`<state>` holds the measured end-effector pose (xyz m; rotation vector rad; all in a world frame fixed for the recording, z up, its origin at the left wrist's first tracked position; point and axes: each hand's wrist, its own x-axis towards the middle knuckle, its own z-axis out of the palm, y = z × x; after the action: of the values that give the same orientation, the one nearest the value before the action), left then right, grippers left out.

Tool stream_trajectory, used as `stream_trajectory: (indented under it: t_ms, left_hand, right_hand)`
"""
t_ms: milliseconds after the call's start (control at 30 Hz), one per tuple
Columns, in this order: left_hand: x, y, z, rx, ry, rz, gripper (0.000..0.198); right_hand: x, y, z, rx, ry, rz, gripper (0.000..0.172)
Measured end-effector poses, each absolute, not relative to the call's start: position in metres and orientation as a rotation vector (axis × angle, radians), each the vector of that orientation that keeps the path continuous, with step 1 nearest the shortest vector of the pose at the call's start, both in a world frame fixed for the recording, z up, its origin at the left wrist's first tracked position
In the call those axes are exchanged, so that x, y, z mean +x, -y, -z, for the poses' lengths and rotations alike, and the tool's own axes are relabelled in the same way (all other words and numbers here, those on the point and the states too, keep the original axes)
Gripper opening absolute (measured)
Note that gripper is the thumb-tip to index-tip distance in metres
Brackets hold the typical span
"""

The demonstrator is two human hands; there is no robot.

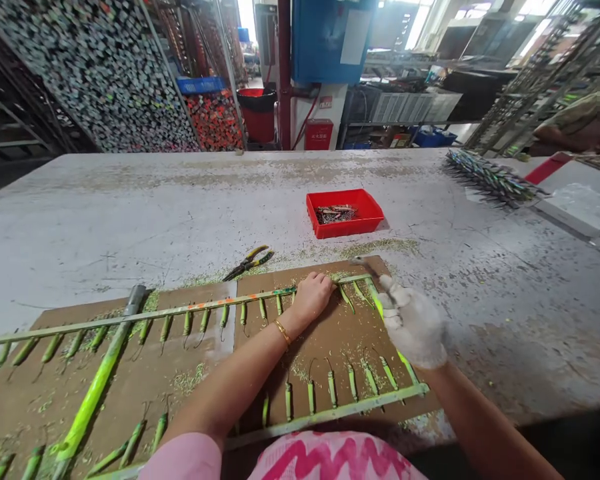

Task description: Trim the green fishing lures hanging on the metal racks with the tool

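Note:
A long metal frame [130,317] painted green lies on brown board [190,363] before me, with several green lure-shaped pieces [333,388] hanging from its rails. My bare left hand [311,298], a gold bangle at its wrist, is closed over the far rail near one hanging piece. My right hand [413,323] wears a white glove and is curled round the frame's right end bar [376,301].
Green-handled pliers [249,262] lie just beyond the frame. A red tray [363,223] of small metal parts sits farther back. Green paint flakes litter the grey table [130,207]. A bundle of painted pieces [490,177] and another person's arm [580,130] are far right.

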<state>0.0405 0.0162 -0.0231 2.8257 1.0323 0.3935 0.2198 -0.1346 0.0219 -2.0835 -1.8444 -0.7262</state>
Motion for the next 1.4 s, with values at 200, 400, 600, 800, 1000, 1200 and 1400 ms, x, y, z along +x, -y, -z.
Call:
stream_trajectory:
  t_ms: [200,400,600,800,1000,1200,1400]
  left_hand:
    - [0.04,-0.016,0.026,2.816,-1.014,-0.419,0.025]
    - [0.04,-0.016,0.025,2.832,-1.021,-0.4,0.025]
    - [0.041,-0.016,0.025,2.822,-0.991,-0.419,0.023]
    - [0.041,-0.015,0.023,2.813,-1.031,-0.399,0.025]
    - [0.042,-0.015,0.027,2.805,-1.025,-0.43,0.025]
    - [0.042,-0.015,0.025,2.793,-1.018,-0.419,0.023]
    - [0.042,-0.014,0.022,2.792,-1.035,-0.408,0.025]
  right_hand:
    - [0.223,0.13,-0.014,-2.019,2.12,0.617,0.053]
    - [0.224,0.131,-0.017,-2.039,1.909,0.774,0.048]
    - [0.223,0.131,-0.016,-2.115,2.023,0.712,0.052]
    - [0.225,0.13,-0.009,-2.056,2.167,0.653,0.055]
    - [0.225,0.131,-0.014,-2.135,1.882,0.775,0.051]
    - [0.225,0.132,-0.015,-2.13,2.153,0.632,0.056]
    - [0.226,0.131,-0.013,-2.173,2.061,0.684,0.055]
